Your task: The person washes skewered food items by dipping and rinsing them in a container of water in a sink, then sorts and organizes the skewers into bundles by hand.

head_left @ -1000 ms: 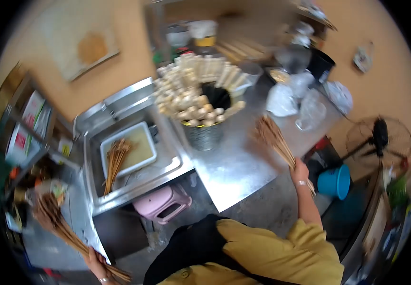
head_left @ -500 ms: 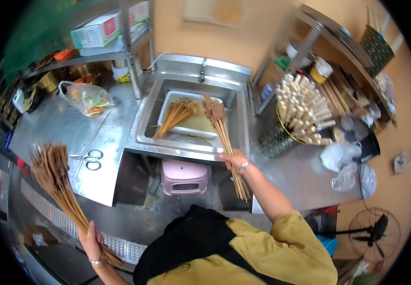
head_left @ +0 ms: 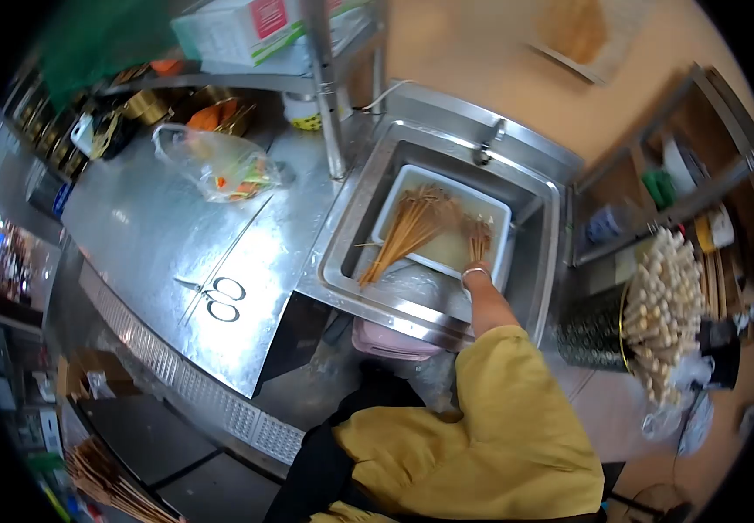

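Note:
My right hand (head_left: 475,268) is closed round a bundle of skewers (head_left: 480,240) at the right part of a white tray (head_left: 506,228) in the sink. The brown-coated ends of this bundle point away from me, over the cloudy liquid. Beside it, another fanned bundle of skewers (head_left: 407,231) lies in the tray, its bare ends over the near left rim. At the lower left edge is a large skewer bundle (head_left: 111,479); my left hand is out of the picture.
Scissors (head_left: 211,292) and a clear bag of vegetables (head_left: 224,170) lie on the steel counter (head_left: 133,209) left of the sink (head_left: 360,192). A patterned bin (head_left: 590,336) of pale sticks stands to the right. A pink stool (head_left: 386,340) is under the sink.
My right hand has moved forward into the sink with its bundle, down to the tray. The left bundle has dropped to the lower left edge, and my left hand has left view. The view has turned left.

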Motion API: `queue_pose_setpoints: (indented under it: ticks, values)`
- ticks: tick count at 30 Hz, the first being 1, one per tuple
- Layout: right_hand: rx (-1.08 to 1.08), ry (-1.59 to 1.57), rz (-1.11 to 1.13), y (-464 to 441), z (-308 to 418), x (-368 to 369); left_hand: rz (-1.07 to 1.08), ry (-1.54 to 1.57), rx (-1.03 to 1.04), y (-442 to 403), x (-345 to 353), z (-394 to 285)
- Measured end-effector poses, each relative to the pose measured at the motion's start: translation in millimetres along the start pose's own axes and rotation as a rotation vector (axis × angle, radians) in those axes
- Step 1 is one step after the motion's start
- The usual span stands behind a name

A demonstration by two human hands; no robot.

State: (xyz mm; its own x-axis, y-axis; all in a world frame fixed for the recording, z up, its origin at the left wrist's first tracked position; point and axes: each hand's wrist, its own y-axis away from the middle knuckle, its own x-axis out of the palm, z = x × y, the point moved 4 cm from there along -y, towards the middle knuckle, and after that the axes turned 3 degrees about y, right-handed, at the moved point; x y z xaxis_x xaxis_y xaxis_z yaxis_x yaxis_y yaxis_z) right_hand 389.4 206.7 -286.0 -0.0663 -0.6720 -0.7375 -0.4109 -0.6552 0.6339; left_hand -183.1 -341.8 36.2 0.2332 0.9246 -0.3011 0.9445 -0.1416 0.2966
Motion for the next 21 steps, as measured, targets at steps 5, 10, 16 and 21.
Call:
queue_pose_setpoints:
  ticks: [5, 10, 16, 21]
  values:
    - [-0.257, 0.253, 0.009, -78.9, 4.0, 25.7, -0.095, 0.102, -0.085, -1.4, -1.6, -16.0]
    - [0.11, -0.052, -0.461, 22.1, 6.3, -46.2, -0.104, 0.153, 0.006, -68.1, -21.7, 8.9]
    - [-0.317, -0.314, -0.876, 98.8, 59.5, -77.8, 0.051, 0.294, -0.054, -163.0, -44.1, 13.2]
    - [-1.021, -0.88, -0.917, 240.6, 231.8, -74.6, 0.212, 0.375, -0.037, -253.0, -70.7, 9.0]
